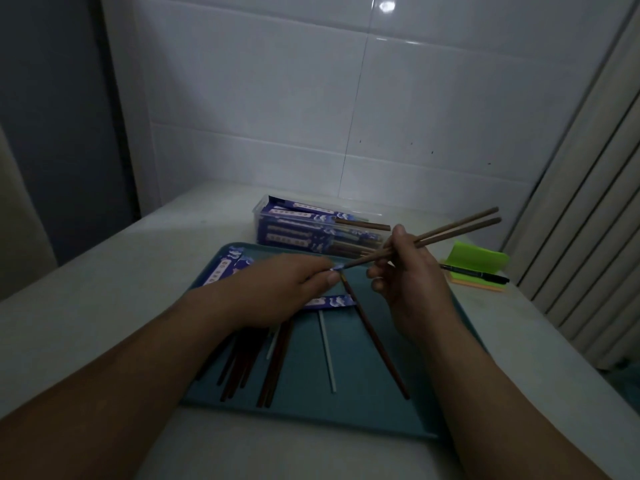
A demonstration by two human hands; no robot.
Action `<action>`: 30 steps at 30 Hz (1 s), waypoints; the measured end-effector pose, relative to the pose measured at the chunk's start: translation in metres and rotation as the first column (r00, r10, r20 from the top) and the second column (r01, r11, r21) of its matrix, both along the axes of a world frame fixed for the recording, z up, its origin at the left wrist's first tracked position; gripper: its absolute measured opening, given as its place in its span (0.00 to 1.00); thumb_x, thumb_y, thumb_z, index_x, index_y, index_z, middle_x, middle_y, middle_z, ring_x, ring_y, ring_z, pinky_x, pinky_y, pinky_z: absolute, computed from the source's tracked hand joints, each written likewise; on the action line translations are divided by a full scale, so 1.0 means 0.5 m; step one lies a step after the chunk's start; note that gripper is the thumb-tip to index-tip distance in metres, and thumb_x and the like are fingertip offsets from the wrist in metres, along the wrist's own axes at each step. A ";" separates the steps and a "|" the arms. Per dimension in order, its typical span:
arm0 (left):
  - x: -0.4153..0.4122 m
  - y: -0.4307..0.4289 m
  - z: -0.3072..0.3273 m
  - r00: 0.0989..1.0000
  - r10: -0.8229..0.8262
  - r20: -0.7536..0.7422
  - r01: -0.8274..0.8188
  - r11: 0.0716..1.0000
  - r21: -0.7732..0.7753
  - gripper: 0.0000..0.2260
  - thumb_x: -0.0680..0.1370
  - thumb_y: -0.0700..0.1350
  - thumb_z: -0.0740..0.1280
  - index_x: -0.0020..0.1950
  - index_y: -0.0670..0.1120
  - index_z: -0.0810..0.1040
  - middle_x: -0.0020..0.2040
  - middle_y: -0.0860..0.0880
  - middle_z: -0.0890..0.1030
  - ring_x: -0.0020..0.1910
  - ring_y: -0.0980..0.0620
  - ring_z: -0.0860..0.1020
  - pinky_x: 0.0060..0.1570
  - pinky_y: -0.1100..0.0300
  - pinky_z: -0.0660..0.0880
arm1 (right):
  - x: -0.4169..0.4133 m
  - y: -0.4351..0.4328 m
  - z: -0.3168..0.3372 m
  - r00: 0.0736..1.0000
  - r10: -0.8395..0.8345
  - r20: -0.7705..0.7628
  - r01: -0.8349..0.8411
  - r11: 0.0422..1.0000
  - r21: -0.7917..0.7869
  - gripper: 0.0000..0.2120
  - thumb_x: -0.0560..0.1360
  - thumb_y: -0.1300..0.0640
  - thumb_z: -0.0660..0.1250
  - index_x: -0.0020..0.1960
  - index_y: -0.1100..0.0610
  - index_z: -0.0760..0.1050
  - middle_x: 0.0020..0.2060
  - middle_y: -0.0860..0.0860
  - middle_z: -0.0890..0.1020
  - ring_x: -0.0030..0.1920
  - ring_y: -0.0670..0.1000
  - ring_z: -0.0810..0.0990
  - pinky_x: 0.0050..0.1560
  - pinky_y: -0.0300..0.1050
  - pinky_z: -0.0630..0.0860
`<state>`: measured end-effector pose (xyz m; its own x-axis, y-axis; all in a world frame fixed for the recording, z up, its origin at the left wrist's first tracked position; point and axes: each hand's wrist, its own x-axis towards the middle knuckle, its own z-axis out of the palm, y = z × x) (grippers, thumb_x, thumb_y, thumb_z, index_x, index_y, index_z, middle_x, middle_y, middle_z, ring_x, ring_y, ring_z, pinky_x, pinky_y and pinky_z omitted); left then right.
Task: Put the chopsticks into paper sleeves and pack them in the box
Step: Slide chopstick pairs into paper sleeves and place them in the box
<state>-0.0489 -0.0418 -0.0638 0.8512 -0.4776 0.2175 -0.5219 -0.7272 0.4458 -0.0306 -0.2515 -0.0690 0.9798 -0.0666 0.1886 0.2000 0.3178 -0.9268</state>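
My right hand (408, 271) grips a pair of brown chopsticks (457, 228); their tips point down-left into the mouth of a blue paper sleeve (335, 269). That sleeve is pinched by my left hand (287, 289), which hides most of it. Several loose dark chopsticks (273, 362) lie on the teal tray (311, 403), with one long pair (377, 344) on the right. More blue sleeves (225, 268) lie at the tray's far left, another (332, 301) under my left hand. The clear plastic box (263, 216) behind the tray holds several sleeved chopsticks.
Two thin white sticks (327, 355) lie on the tray. At the right stand green and orange sticky notes (478, 261) and a black pen (474, 273). A tiled wall rises behind the table, and a ribbed panel (588, 202) stands to the right.
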 end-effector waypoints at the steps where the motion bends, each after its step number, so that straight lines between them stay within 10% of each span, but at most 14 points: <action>1: 0.000 0.000 0.003 1.000 -0.005 -0.012 0.005 1.000 -0.008 0.16 0.85 0.59 0.56 0.57 0.52 0.78 0.50 0.54 0.82 0.49 0.55 0.79 0.55 0.51 0.76 | -0.001 0.002 0.001 1.000 0.000 0.008 0.000 1.000 -0.009 0.11 0.84 0.49 0.63 0.44 0.52 0.72 0.31 0.49 0.77 0.29 0.49 0.77 0.25 0.39 0.69; 12: -0.009 0.005 0.022 0.995 -0.039 -0.094 0.033 0.997 -0.063 0.12 0.83 0.56 0.65 0.43 0.53 0.74 0.37 0.57 0.79 0.35 0.64 0.75 0.39 0.65 0.71 | -0.011 0.017 0.001 0.997 0.065 0.044 -0.062 0.996 -0.060 0.09 0.83 0.49 0.64 0.46 0.50 0.76 0.34 0.49 0.80 0.31 0.49 0.78 0.27 0.39 0.70; 18: -0.019 0.011 0.030 0.956 -0.110 -0.271 0.063 0.982 -0.176 0.11 0.81 0.59 0.67 0.53 0.52 0.78 0.45 0.46 0.85 0.44 0.42 0.84 0.48 0.47 0.82 | -0.018 0.019 0.010 0.994 0.100 0.038 -0.099 0.995 -0.021 0.09 0.83 0.49 0.64 0.46 0.51 0.76 0.33 0.48 0.82 0.32 0.49 0.79 0.29 0.38 0.74; 25: -0.022 0.005 0.032 0.969 -0.070 -0.237 0.036 0.989 -0.147 0.11 0.81 0.59 0.67 0.54 0.53 0.78 0.48 0.48 0.85 0.48 0.44 0.85 0.52 0.44 0.81 | -0.019 0.024 0.005 0.990 0.121 0.076 -0.116 0.990 -0.076 0.08 0.83 0.49 0.65 0.47 0.51 0.79 0.34 0.51 0.81 0.32 0.49 0.79 0.28 0.39 0.73; 30: -0.027 -0.011 0.028 0.947 -0.111 -0.300 0.007 0.945 -0.326 0.12 0.86 0.49 0.61 0.46 0.44 0.72 0.33 0.50 0.79 0.27 0.51 0.75 0.33 0.59 0.74 | -0.019 0.052 -0.024 0.983 0.174 0.051 -0.164 0.973 -0.165 0.11 0.80 0.49 0.70 0.49 0.58 0.79 0.32 0.56 0.72 0.28 0.50 0.69 0.27 0.41 0.65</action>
<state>-0.0626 -0.0473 -0.0498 0.8726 -0.4790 0.0952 -0.3572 -0.4930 0.7933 -0.0402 -0.2257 -0.0808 0.9597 0.1348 0.2467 0.2173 0.2014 -0.9551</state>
